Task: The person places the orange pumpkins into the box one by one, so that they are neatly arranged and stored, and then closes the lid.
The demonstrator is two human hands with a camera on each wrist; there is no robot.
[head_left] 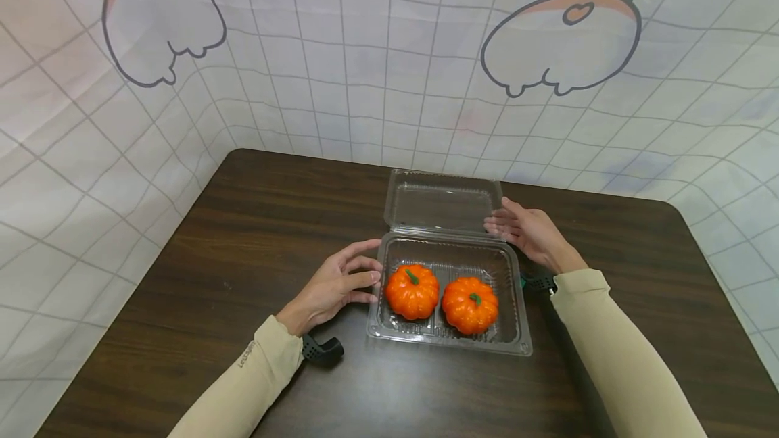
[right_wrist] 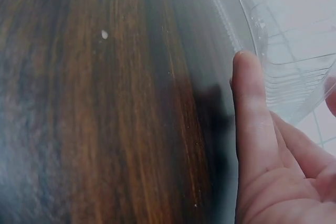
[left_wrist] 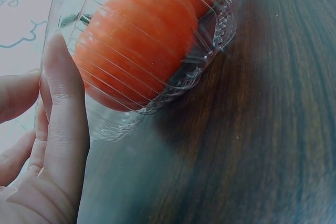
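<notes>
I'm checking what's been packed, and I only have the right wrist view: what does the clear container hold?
Observer: The head view shows an orange pumpkin and a second pumpkin, side by side in the clear container.
Operator: Is anything covering them?
Observer: No, the lid is folded open on the container's far side.
Operator: And what's at the container's left side?
Observer: The left hand, its fingers pointing toward the container.

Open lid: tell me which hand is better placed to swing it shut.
Probably the right hand: it is at the right edge of the lid, while the left hand is at the base's left rim, beside a pumpkin.
</notes>
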